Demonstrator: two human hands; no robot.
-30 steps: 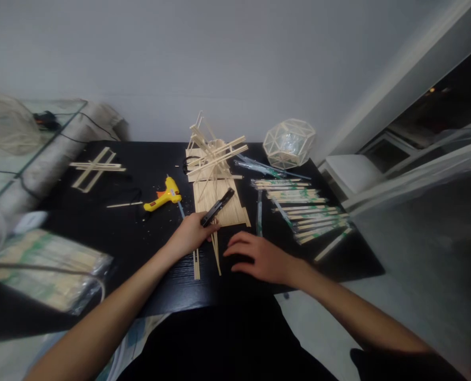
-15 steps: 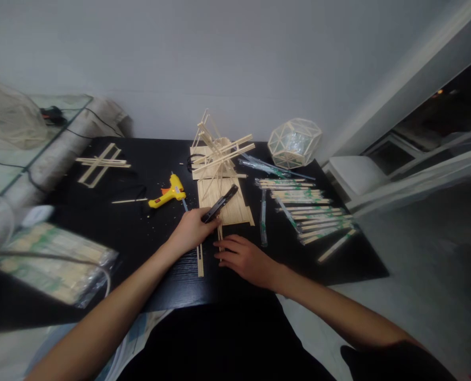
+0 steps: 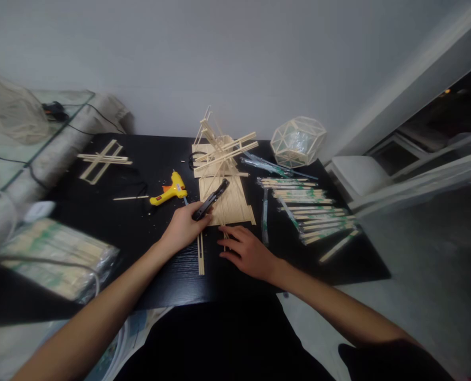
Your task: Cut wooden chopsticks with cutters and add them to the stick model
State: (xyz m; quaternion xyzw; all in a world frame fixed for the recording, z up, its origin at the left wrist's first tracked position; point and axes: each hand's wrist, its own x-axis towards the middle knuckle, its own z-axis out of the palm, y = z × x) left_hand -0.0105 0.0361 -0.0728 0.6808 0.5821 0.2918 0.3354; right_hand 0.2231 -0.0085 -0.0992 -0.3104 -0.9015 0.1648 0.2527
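My left hand (image 3: 183, 226) is closed around a long black hand tool (image 3: 211, 200), whose far end points up and right over the bamboo mat; its exact kind is unclear. Below that hand, a narrow frame of glued wooden sticks (image 3: 201, 259) lies on the black table. My right hand (image 3: 248, 251) rests palm down with fingers spread, its fingertips at a thin pair of sticks (image 3: 224, 233) that it partly hides. Beyond both hands lies the slatted bamboo mat (image 3: 229, 203), with a structure of crossed sticks (image 3: 223, 156) standing behind it.
A yellow glue gun (image 3: 169, 189) lies left of the mat. Crossed stick pieces (image 3: 105, 160) are at the back left, a bagged stick bundle (image 3: 58, 259) at front left. Several wrapped chopsticks (image 3: 318, 211) and a polyhedral stick frame (image 3: 298, 142) occupy the right side.
My left hand has shifted slightly left and toward me with the black tool. The fingers of my right hand have spread a little and moved slightly right.
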